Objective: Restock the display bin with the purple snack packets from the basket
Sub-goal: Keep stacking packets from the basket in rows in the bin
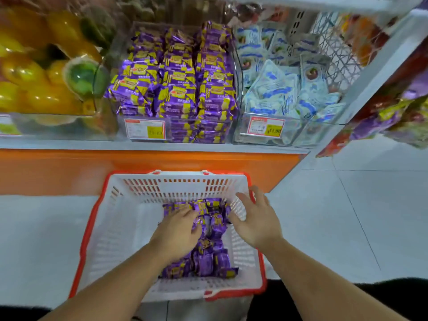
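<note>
Although the clear plastic display bin [233,126] on the shelf already holds three tall rows, the white, red-rimmed plastic basket [120,228] on the floor keeps a heap of purple-and-yellow foil snack packets [213,262], so restocking appears unfinished. Left hand [177,230] curls onto the heap, its grip apparently gathering packets; right hand [256,220] hovers, fingers spread, holding nothing.

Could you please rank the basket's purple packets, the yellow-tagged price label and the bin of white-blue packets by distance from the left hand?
1. Purple packets in the basket, under the left hand.
2. Price label, up front on the purple bin.
3. White-blue packets, upper right bin.
</note>
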Available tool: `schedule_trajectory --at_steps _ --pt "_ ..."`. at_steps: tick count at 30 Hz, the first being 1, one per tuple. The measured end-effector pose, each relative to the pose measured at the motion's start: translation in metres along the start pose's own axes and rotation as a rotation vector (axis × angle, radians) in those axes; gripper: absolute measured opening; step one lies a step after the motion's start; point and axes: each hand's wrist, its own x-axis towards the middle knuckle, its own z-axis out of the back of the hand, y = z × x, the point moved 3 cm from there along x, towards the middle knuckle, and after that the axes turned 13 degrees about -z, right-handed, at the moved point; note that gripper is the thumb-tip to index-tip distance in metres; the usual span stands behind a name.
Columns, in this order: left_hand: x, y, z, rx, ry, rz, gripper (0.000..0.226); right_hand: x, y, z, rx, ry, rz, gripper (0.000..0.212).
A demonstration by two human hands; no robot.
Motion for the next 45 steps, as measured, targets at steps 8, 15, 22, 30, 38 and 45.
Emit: schedule_trajectory --at_steps 8,15,22,30,38,45 --pt "0.043 0.004 -0.077 -0.136 0.163 0.011 0.051 0.0 -0.009 -0.032 0.132 -0.139 0.06 0.058" --pt "0.088 0.003 -0.116 -0.026 0.224 -0.043 0.059 0.001 -0.008 -0.033 0.125 -0.135 0.059 0.058" --pt "0.083 -0.002 -0.106 0.048 0.068 -0.035 0.028 0.0 -0.007 -0.033 0.109 -0.162 0.067 0.054" --pt "0.041 0.002 0.015 -0.388 -0.17 0.08 0.025 -0.004 0.004 -0.019 0.069 -0.134 -0.007 0.059" --pt "-0.013 -0.041 0.187 -0.302 -0.417 -0.081 0.017 -0.001 0.101 0.085 0.392 0.245 -0.163 0.025" --pt "-0.058 -0.075 0.255 -0.23 -0.635 -0.33 0.028 -0.037 0.168 0.179 1.113 0.622 -0.037 0.015"
